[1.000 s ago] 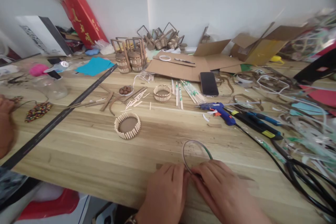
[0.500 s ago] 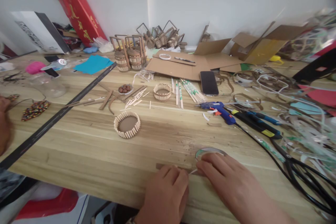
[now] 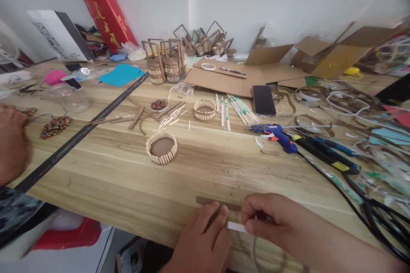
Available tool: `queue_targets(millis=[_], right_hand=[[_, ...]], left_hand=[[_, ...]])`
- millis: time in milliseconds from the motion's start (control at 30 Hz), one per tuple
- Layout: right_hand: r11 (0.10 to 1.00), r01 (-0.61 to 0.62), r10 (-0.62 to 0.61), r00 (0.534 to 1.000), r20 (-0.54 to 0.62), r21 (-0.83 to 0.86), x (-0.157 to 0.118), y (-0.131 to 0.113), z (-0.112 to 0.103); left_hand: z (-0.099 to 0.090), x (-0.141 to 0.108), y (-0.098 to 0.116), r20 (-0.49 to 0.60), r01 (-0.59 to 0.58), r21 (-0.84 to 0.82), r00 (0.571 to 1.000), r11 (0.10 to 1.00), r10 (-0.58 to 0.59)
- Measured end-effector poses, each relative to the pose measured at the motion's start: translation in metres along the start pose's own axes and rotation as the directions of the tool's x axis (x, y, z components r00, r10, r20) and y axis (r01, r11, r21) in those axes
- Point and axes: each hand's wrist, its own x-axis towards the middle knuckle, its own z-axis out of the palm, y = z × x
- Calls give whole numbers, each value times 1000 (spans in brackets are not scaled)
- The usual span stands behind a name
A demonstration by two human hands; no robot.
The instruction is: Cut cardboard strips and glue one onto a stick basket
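A flat brown strip (image 3: 208, 201) lies near the table's front edge. My left hand (image 3: 205, 236) rests beside and partly over it, fingers pressed down close together. My right hand (image 3: 272, 217), just right of it, pinches a white strip (image 3: 236, 226) whose end reaches toward my left fingertips. Below my right hand hangs a blurred loop of pale tape (image 3: 254, 256). Farther back stand a round stick-walled basket base (image 3: 162, 148) and a smaller stick ring (image 3: 204, 111).
A blue glue gun (image 3: 282, 136), black-handled scissors (image 3: 378, 217) and a phone (image 3: 264, 100) lie to the right. Finished small baskets (image 3: 165, 68) stand behind. Another person's hand (image 3: 13, 145) is at the left, by a beaded piece (image 3: 55, 127).
My right hand has turned and closed on the white strip, showing more of it. The tape loop has moved from behind that hand to below it. The view has shifted slightly left.
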Motion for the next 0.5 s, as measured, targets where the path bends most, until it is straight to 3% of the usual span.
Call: queue_targets(millis=[133, 267, 500], right_hand=[[996, 59, -59, 998, 2, 65, 29, 15, 17], [995, 104, -104, 994, -16, 2, 34, 25, 17], [996, 62, -62, 998, -2, -65, 31, 8, 15]], left_hand=[[-2, 1, 0, -24, 0, -15, 1000, 1000, 0], [-4, -5, -2, -25, 39, 29, 999, 999, -38], [-7, -15, -3, -35, 91, 114, 995, 989, -88]])
